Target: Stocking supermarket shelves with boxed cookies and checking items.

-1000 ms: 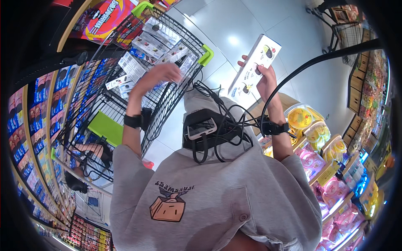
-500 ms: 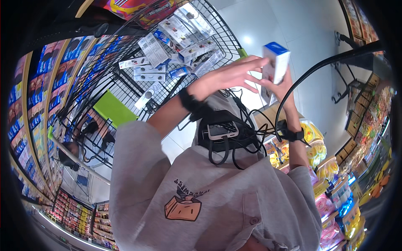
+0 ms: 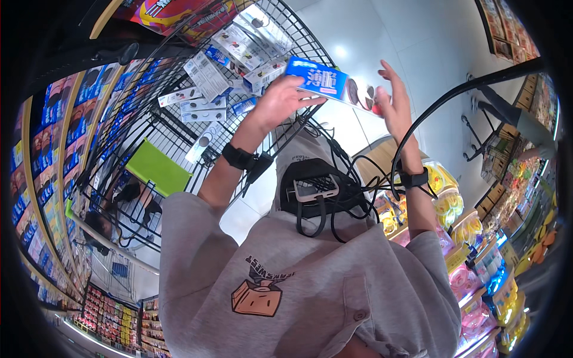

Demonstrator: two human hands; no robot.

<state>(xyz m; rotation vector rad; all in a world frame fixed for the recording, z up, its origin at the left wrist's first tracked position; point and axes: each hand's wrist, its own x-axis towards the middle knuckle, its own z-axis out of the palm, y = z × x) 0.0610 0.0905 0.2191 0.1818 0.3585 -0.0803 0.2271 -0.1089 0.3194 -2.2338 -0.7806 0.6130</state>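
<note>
A long blue-and-white cookie box (image 3: 319,80) lies lengthwise between my hands, with its blue printed face and cookie pictures showing. My left hand (image 3: 279,102) grips its left end, thumb on the face and the other fingers at the lower edge. At the right end, my right hand (image 3: 395,110) is open, its fingers spread and pointing up. Its thumb and palm are close to the box's tip; whether they touch it I cannot tell. Left of the box is a black wire shopping cart (image 3: 310,45), with several similar white boxes (image 3: 206,76) lying loosely inside.
The cart has a green flap (image 3: 158,167). Shelves of blue packages (image 3: 51,137) run along the left. Yellow and pink packs (image 3: 462,277) are stacked at the right. Black cables (image 3: 352,179) hang at my waist, around a white device (image 3: 316,190). Another person (image 3: 534,128) stands at far right.
The cookie box has turned from upright in my right hand to lengthwise across both hands. My left hand has moved left and taken its end; my right hand's fingers have spread.
</note>
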